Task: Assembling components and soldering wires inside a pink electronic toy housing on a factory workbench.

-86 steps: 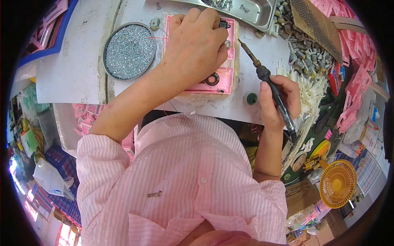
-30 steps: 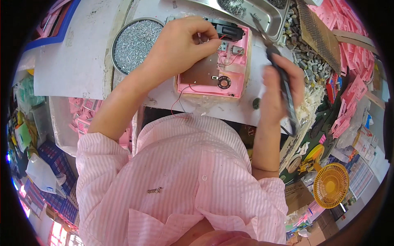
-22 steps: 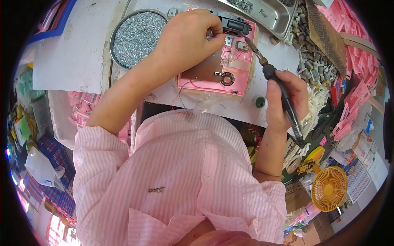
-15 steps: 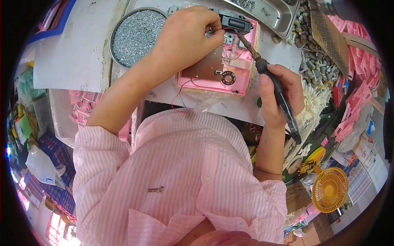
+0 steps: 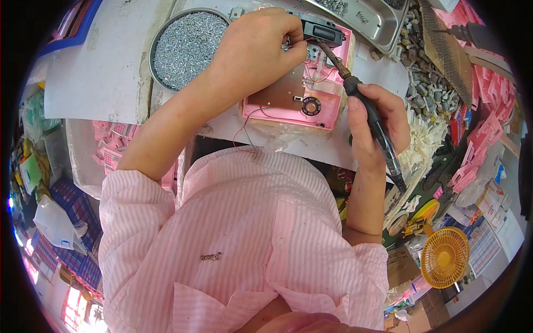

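My right hand point(image 5: 383, 119) grips a black soldering iron point(image 5: 373, 116), its tip slanting up and left to the near edge of a black plastic part point(image 5: 323, 32). That part sits at the far end of a pink plastic housing point(image 5: 331, 114). My left hand point(image 5: 265, 47) is closed in a pinch beside the tip, with a thin red wire point(image 5: 302, 42) at its fingertips. A brown plate point(image 5: 281, 90) and a small round speaker-like part point(image 5: 311, 105) lie in the housing. Loose red and grey wires point(image 5: 240, 133) hang off its near edge.
A round metal bowl of screws point(image 5: 186, 50) stands left of the housing. Behind it is a metal tray point(image 5: 377, 23) with small parts. Small motor-like pieces point(image 5: 425, 89) and white parts point(image 5: 423, 144) are heaped at right. A yellow basket-like object point(image 5: 445, 257) sits lower right.
The soldering iron's tip has shifted slightly up and left on the black part. A dark tool-like object shows more at the upper right. My left hand keeps its pinch.
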A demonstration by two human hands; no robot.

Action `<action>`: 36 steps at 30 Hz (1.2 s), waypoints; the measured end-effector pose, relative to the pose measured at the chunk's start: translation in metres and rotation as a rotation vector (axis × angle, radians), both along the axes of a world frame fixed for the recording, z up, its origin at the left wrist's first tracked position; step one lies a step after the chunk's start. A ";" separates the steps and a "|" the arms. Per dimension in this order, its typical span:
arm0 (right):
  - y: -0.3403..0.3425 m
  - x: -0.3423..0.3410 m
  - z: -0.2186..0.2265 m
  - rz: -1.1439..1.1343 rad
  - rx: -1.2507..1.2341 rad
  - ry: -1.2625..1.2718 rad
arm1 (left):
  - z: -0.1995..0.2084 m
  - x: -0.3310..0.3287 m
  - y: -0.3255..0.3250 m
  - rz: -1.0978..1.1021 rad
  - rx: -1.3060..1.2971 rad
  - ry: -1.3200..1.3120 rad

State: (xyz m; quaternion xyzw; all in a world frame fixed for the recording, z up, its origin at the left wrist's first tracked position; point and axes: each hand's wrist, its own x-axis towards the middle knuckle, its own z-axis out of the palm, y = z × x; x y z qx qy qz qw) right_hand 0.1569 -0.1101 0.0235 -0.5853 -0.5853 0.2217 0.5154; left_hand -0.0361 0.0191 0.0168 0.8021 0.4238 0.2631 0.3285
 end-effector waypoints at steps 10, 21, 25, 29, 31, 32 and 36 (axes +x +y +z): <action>-0.002 0.008 0.003 0.030 0.044 -0.054 | 0.000 0.000 0.002 -0.010 0.067 -0.043; -0.003 0.007 0.004 0.010 0.023 -0.026 | -0.016 0.000 0.002 0.021 0.193 -0.025; -0.003 0.008 0.005 0.020 -0.012 -0.030 | -0.019 0.000 0.002 0.020 0.198 -0.051; 0.001 0.006 0.002 0.049 0.001 -0.059 | -0.020 0.001 0.002 0.033 0.200 -0.085; 0.003 0.004 0.004 0.055 -0.025 -0.054 | -0.019 0.001 0.001 0.040 0.202 -0.090; 0.004 0.003 0.005 0.058 -0.039 -0.051 | -0.020 0.001 0.001 0.043 0.201 -0.092; 0.007 0.000 0.004 0.034 -0.043 -0.024 | -0.021 0.001 0.001 0.046 0.225 -0.098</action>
